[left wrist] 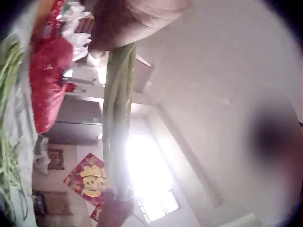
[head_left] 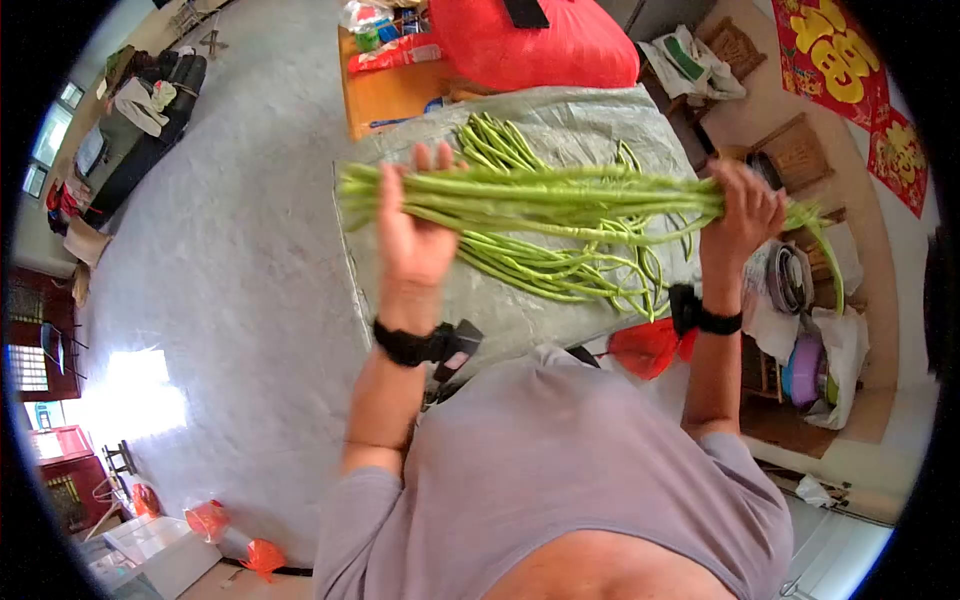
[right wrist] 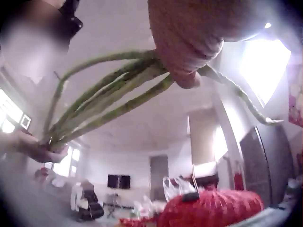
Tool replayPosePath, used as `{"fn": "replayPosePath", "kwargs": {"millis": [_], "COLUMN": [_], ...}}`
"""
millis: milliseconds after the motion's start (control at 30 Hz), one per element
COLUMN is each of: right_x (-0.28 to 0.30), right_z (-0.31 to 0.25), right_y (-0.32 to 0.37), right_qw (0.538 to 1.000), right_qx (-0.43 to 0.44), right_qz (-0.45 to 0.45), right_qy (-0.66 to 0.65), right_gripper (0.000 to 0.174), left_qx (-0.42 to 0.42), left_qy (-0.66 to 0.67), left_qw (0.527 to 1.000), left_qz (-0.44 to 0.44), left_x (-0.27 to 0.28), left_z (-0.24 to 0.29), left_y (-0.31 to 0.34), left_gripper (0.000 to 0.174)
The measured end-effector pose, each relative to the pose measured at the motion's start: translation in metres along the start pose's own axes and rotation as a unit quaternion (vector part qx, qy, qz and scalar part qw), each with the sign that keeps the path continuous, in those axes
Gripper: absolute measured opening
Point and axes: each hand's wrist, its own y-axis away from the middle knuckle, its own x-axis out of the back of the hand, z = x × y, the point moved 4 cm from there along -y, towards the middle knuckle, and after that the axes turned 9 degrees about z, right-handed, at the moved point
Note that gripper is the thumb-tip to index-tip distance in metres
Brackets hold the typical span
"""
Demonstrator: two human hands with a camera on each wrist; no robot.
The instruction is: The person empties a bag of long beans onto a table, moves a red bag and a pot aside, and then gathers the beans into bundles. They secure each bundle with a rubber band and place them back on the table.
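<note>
A bunch of beans (head_left: 570, 190) is held up in the grip of the left hand (head_left: 415, 235) and right hand (head_left: 743, 205); next, both ends probably must be kept together.

1. The bean bundle (head_left: 570, 205) spans left to right above the sheet (head_left: 590, 125), with the left hand (head_left: 416, 238) near its left end and the right hand (head_left: 740, 212) near its right.
2. Loose beans (head_left: 520, 268) lie on the sheet, nearer and farther than the bundle.
3. A bag (head_left: 540, 50) sits at the sheet's far edge.
4. Left of it, a packet (head_left: 395, 54) lies on the tabletop (head_left: 385, 97).
</note>
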Motion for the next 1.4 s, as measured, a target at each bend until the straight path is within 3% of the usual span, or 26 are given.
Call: {"fn": "replayPosePath", "kwargs": {"millis": [33, 100, 167, 233, 300, 333, 400, 467, 533, 600, 700, 800, 933, 1033, 1067, 1167, 1400], "right_x": [-0.011, -0.036, -0.060, -0.050, -0.078, -0.091, -0.105, -0.132, -0.164, -0.199, -0.221, -0.238, -0.253, -0.243, -0.245, -0.236, -0.235], "right_z": [0.007, 0.013, 0.033, 0.022, 0.029, 0.031, 0.000, -0.042, -0.085, -0.123, -0.165, -0.179, -0.181, -0.177, -0.177, -0.172, -0.180], "right_y": [0.028, 0.095, 0.184, 0.191, 0.188, 0.190, 0.141, 0.110, 0.106, 0.118, 0.114, 0.123, 0.142, 0.135, 0.137, 0.136, 0.138], "right_qw": [0.999, 0.970, 0.887, 0.837, 0.809, 0.789, 0.852, 0.808, 0.821, 0.829, 0.857, 0.850, 0.837, 0.842, 0.818, 0.811, 0.792], "right_qx": [0.003, -0.003, 0.030, -0.046, -0.055, -0.063, -0.131, -0.199, -0.114, -0.066, -0.048, -0.029, -0.066, -0.037, -0.035, -0.058, -0.053], "right_qz": [-0.047, -0.239, -0.446, -0.546, -0.575, -0.589, -0.427, -0.405, -0.454, -0.472, -0.460, -0.499, -0.515, -0.502, -0.537, -0.528, -0.583], "right_qy": [0.016, 0.049, 0.115, 0.018, -0.105, -0.166, -0.273, -0.379, -0.327, -0.292, -0.227, -0.168, -0.172, -0.196, -0.201, -0.246, -0.175], "right_gripper": [0.025, 0.036, 0.042, 0.044, 0.042, 0.040, 0.038, 0.034, 0.035, 0.047, 0.050, 0.036, 0.027, 0.030, 0.035, 0.040, 0.036], "left_qx": [0.021, 0.025, 0.031, 0.024, 0.037, 0.039, 0.036, 0.027, 0.023, 0.035, 0.045, 0.055, 0.049, 0.047, 0.047, 0.041, 0.068], "left_qy": [0.013, 0.017, 0.021, -0.028, -0.007, -0.012, -0.040, -0.058, -0.088, -0.074, -0.078, -0.084, -0.095, -0.101, -0.104, -0.117, -0.133], "left_qw": [0.998, 0.984, 0.964, 0.964, 0.967, 0.967, 0.969, 0.974, 0.979, 0.977, 0.974, 0.965, 0.966, 0.968, 0.966, 0.968, 0.966], "left_qz": [0.056, 0.178, 0.263, 0.264, 0.252, 0.252, 0.242, 0.217, 0.182, 0.196, 0.210, 0.240, 0.236, 0.226, 0.231, 0.218, 0.211], "left_x": [0.033, 0.103, 0.166, 0.212, 0.216, 0.212, 0.195, 0.182, 0.154, 0.152, 0.149, 0.152, 0.166, 0.169, 0.167, 0.163, 0.166], "left_z": [-0.010, -0.030, -0.047, -0.057, -0.056, -0.055, -0.051, -0.054, -0.055, -0.056, -0.058, -0.058, -0.059, -0.058, -0.058, -0.058, -0.059], "left_y": [-0.016, -0.041, -0.053, -0.058, -0.054, -0.051, -0.043, -0.040, -0.028, -0.028, -0.025, -0.022, -0.027, -0.029, -0.028, -0.031, -0.043], "left_gripper": [0.021, 0.019, 0.019, 0.019, 0.019, 0.019, 0.017, 0.019, 0.018, 0.018, 0.018, 0.018, 0.017, 0.016, 0.016, 0.016, 0.013]}}
